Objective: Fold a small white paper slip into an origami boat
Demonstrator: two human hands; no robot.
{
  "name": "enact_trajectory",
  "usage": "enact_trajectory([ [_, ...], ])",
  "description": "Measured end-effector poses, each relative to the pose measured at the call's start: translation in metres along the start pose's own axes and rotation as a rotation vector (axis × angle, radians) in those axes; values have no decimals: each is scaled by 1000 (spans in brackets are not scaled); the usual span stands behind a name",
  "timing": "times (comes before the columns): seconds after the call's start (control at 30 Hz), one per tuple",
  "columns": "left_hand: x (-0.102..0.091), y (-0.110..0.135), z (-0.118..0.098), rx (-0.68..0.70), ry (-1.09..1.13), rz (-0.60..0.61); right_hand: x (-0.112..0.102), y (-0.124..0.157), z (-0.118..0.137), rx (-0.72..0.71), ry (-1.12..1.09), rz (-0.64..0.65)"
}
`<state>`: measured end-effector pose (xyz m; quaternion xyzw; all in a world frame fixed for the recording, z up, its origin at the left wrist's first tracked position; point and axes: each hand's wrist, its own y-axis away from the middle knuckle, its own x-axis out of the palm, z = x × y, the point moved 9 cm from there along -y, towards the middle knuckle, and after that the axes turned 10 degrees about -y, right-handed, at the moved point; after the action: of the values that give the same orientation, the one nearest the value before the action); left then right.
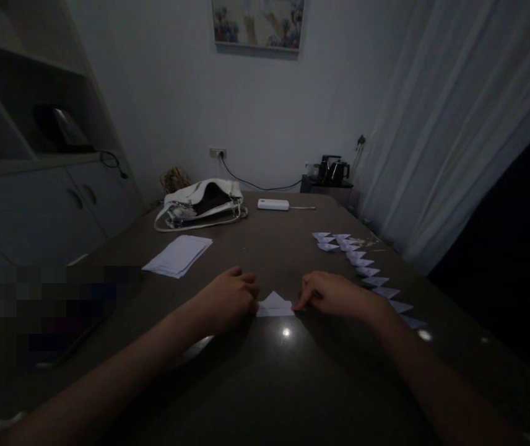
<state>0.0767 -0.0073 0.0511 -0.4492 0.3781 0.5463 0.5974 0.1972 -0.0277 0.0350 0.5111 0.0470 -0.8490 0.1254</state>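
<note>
A small folded sheet of white paper (274, 305) lies on the dark table in front of me, with a triangular peak on its far side and a straight band along its near side. My left hand (234, 302) is closed at the paper's left end, its fingertips partly hidden behind the knuckles. At the right end, my right hand (324, 293) has bent fingers, with the index finger and thumb pinching the paper's corner. To the right runs a row of several folded paper boats (366, 271). Left of my hands is a stack of white paper sheets (180, 255).
A white handbag (202, 201) sits at the table's far left. A white power bank (273, 204) with a short cable lies at the far end. Behind the table, a black kettle (337, 172) stands on a small cabinet. White curtains (413, 124) hang at the right.
</note>
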Motion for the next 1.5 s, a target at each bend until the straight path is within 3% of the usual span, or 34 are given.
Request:
enact_trajectory([
  [0.2,6,2,1,-35,-59,90,3,-4,-1,-27,-32,-6],
  [0.5,6,8,29,-457,110,-43,4,-13,-2,-139,-160,-121],
  [0.7,25,5,24,-383,286,-40,3,-15,8,-186,-159,-183],
  [0.77,26,5,25,-402,331,-78,-1,-16,6,-140,-210,-261],
  [0.97,31,8,31,-495,557,-156,7,-18,1,-49,-229,-287],
  [1.3,34,9,33,-520,812,-277,8,-20,5,-63,-595,-331],
  [1.5,31,6,24,-459,858,-255,11,-22,4,-78,-690,-352],
])
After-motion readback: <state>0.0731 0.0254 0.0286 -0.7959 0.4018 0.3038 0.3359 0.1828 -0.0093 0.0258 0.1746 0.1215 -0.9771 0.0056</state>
